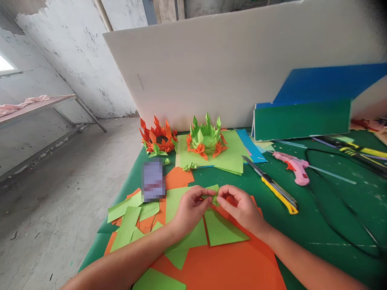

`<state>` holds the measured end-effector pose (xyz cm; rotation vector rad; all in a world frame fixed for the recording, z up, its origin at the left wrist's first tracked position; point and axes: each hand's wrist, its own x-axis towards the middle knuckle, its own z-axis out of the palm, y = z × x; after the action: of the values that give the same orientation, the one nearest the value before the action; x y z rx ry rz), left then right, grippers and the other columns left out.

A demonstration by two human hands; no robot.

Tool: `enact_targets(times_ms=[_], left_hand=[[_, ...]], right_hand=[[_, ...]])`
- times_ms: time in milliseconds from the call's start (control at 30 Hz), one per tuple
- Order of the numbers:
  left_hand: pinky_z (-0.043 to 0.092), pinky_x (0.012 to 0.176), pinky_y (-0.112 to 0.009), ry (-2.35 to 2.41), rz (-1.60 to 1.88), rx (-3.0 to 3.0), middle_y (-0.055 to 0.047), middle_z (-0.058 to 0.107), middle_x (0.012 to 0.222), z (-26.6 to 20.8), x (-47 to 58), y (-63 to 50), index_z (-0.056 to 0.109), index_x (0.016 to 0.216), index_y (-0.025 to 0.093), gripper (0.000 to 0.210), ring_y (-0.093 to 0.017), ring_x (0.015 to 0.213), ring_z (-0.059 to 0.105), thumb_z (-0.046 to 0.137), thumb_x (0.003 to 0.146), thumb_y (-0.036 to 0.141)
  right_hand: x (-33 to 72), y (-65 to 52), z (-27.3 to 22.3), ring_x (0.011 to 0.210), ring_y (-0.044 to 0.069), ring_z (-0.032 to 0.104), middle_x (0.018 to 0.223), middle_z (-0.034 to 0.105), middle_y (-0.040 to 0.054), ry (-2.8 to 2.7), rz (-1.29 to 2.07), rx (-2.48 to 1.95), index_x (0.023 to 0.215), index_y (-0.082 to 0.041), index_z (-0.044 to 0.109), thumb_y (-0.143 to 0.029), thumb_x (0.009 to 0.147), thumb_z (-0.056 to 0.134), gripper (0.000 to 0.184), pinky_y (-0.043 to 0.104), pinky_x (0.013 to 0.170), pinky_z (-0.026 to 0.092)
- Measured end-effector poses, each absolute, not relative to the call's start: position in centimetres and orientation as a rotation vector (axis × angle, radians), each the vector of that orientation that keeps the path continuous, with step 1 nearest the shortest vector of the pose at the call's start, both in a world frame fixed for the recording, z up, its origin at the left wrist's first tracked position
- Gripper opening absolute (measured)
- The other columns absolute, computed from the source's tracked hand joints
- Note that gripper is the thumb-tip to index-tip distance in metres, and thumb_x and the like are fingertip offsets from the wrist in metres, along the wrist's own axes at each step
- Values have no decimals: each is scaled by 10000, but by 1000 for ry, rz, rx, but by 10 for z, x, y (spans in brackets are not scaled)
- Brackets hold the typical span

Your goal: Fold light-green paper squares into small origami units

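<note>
A small folded piece of green paper (215,189) is pinched between both of my hands, above the middle of the table. My left hand (192,205) grips it from the left with thumb and fingers. From the right, my right hand (238,205) closes on its other edge. Beneath them lie loose green paper sheets (226,229) on a large orange sheet (232,266). Behind the hands stand a green paper crown (207,133) with orange flowers round its base and an orange paper crown (157,139) with green pieces at its foot.
Right of my hands lie a yellow utility knife (279,195), its blade showing, and a pink glue gun (294,165) with a black cord. Cut paper pieces (127,229) overlap at left, near a blurred phone-shaped object (153,181). A white board (211,72) stands at the back.
</note>
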<state>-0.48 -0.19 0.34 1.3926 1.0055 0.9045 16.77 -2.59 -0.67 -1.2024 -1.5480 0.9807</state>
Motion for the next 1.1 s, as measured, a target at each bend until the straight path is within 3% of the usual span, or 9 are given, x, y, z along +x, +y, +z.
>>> enact_targets(times_ms=[333, 600, 1100], left_hand=[[528, 635, -270, 1021, 919, 1404, -49, 612, 834, 5, -2, -7, 739, 932, 179, 225, -147, 692, 611, 700, 762, 321], [475, 581, -227, 1085, 961, 1418, -29, 581, 779, 2, 2, -8, 755, 921, 185, 197, -124, 672, 556, 691, 738, 221], [533, 696, -298, 1003, 951, 1358, -48, 585, 833, -1, -2, -6, 741, 930, 173, 200, -160, 740, 601, 694, 742, 222]], right_hand=[[166, -25, -11, 691, 149, 545, 715, 559, -9, -1480, 973, -1213, 721, -208, 534, -276, 846, 579, 149, 251, 644, 459], [166, -26, -11, 700, 150, 511, 723, 520, -8, -1491, 973, -1201, 704, -213, 495, -254, 843, 566, 161, 258, 655, 441], [166, -25, -16, 700, 130, 463, 750, 451, -29, -1376, 1101, -1135, 769, -216, 466, -265, 864, 609, 179, 243, 642, 410]])
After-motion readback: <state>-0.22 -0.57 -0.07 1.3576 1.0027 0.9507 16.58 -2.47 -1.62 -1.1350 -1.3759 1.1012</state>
